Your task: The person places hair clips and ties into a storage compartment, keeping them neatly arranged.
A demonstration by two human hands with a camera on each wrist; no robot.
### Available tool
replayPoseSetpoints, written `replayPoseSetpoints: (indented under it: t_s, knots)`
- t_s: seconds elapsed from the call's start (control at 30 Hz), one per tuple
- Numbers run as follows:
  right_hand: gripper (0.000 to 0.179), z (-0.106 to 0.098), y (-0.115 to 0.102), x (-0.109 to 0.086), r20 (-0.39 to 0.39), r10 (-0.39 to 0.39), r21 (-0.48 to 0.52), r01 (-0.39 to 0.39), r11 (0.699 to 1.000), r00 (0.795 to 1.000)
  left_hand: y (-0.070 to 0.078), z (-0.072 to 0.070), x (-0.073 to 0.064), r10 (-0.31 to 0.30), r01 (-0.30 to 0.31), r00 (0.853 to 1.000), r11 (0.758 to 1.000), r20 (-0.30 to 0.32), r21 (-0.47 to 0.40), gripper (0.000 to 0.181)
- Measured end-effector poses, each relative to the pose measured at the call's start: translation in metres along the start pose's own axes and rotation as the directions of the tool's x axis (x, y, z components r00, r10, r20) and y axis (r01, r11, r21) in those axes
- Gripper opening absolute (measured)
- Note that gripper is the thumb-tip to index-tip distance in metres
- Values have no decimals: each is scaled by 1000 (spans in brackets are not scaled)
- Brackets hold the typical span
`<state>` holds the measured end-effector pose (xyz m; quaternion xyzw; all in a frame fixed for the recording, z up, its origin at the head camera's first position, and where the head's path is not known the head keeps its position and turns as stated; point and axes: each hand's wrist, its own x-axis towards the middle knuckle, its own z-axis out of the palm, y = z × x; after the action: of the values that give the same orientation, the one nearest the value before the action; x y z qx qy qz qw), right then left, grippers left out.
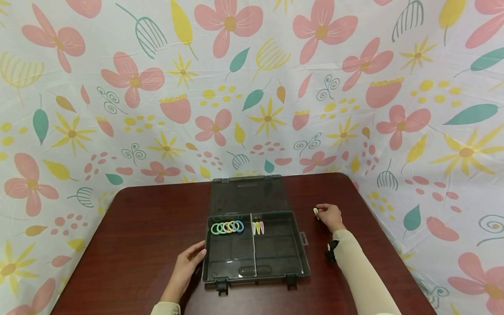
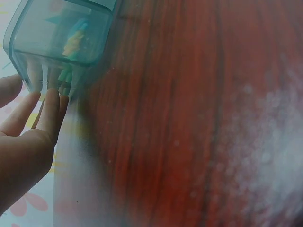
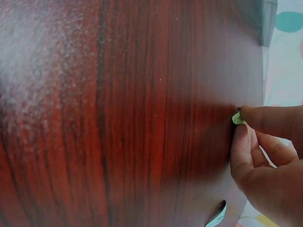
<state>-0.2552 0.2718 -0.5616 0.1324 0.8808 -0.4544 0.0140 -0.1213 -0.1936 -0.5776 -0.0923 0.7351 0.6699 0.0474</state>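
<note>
A dark see-through plastic box (image 1: 232, 258) lies with its lid (image 1: 248, 194) folded back. Several pastel hair ties (image 1: 227, 227) overlap in a row at the top of the left compartment. Three snap hair clips (image 1: 257, 227), whitish, yellow and pink, stand side by side in the right one, against the divider (image 1: 253, 251). My left hand (image 1: 188, 264) rests its fairly straight fingers on the box's left wall; the left wrist view shows the fingertips (image 2: 52, 94) there. Right of the lid, my right hand (image 1: 330, 216) pinches a small light-green hair clip (image 3: 237, 118) between thumb and fingers, close over the table.
Another pale clip (image 3: 217, 217) lies on the table near the right hand, at the lower edge of the right wrist view. The box's latches (image 1: 222, 286) stick out at its front, and a handle (image 1: 303, 238) at its right. Flowered cloth (image 1: 267, 87) hangs behind the dark red table (image 1: 141, 227).
</note>
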Motion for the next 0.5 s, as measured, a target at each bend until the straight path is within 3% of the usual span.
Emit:
replayPoseSetpoints:
  t_s: [0.5]
  knots:
    - [34, -1, -3, -2, 28, 42, 73, -44, 996, 999, 1, -1, -1, -2, 2, 1000, 1000, 7, -5, 43]
